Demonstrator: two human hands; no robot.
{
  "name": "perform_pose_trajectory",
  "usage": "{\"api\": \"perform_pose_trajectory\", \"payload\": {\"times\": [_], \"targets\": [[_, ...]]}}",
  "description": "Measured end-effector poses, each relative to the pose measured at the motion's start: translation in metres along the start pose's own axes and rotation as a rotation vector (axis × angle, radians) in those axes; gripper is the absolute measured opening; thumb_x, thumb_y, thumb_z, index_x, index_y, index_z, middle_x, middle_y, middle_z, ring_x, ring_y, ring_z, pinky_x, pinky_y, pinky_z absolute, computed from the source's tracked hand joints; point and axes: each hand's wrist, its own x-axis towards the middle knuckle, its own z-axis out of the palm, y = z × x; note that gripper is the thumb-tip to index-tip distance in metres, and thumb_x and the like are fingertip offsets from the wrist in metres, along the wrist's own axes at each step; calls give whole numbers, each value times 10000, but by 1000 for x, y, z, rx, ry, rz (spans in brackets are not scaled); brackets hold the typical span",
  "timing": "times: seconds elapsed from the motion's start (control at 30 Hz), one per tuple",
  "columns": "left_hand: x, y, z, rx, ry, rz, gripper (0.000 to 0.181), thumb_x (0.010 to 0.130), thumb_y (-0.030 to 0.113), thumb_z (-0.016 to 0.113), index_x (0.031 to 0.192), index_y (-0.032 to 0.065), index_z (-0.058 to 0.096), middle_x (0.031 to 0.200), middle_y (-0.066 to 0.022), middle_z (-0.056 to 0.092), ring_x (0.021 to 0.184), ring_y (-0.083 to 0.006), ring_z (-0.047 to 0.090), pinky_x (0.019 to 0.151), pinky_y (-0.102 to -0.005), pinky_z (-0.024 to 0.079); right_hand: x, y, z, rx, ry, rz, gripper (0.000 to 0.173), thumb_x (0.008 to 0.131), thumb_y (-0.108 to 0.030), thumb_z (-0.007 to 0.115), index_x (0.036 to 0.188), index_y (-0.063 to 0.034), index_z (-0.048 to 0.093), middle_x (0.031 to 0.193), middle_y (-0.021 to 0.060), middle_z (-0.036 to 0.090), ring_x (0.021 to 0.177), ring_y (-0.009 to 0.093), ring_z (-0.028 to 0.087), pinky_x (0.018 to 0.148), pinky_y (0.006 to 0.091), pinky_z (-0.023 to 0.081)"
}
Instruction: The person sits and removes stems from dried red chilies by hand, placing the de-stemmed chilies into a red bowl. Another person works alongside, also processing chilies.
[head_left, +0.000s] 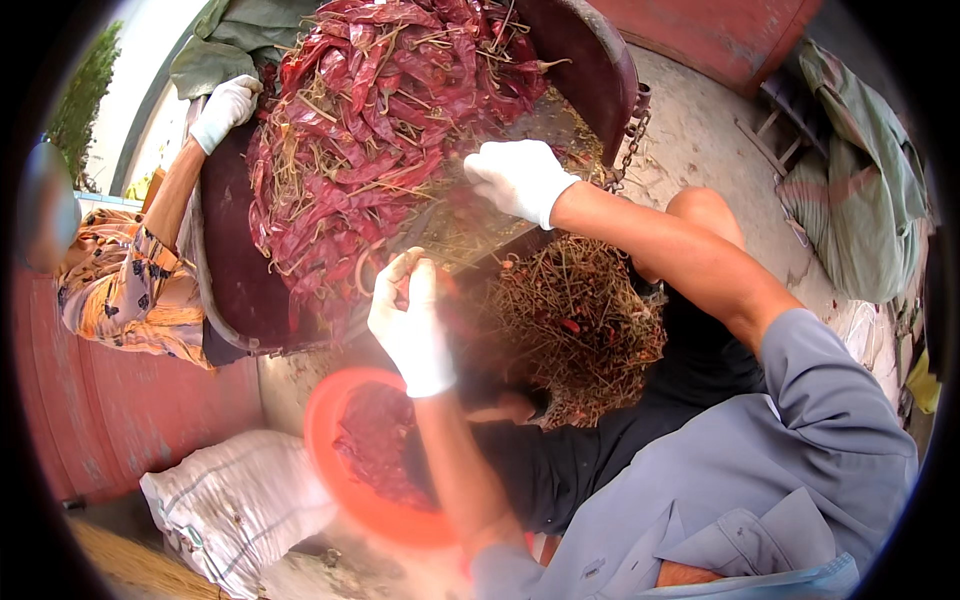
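A large heap of dried red chili peppers (360, 127) with stems fills a dark red metal cart bed (232, 247). My right hand (521, 180), in a white glove, is over the heap's right edge with its fingers curled; whether it holds anything is hidden. My left hand (412, 322), gloved too, is raised at the near edge of the bed, thumb and fingertips close together; a blurred reddish thing shows by them, and a grip on it cannot be made out. Below the bed's edge lies a pile of loose stems (585, 322). An orange-red basin (322, 450) holds dark red chilies.
Another person's gloved hand (229, 112) rests at the bed's left rim. A white woven sack (247, 495) lies lower left. A metal chain (636, 139) hangs at the bed's right corner. Green cloth (862, 187) drapes at the right, beside a wooden frame.
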Motion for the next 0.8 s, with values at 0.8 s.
{"api": "perform_pose_trajectory", "payload": {"times": [0.8], "targets": [[-4, 3, 37, 210, -29, 136, 209, 937, 101, 663, 1100, -30, 685, 978, -78, 704, 936, -156, 630, 883, -313, 489, -44, -44, -20, 607, -160, 29, 279, 876, -229, 574, 1069, -30, 608, 857, 178, 692, 796, 342, 685, 754, 414, 533]]}}
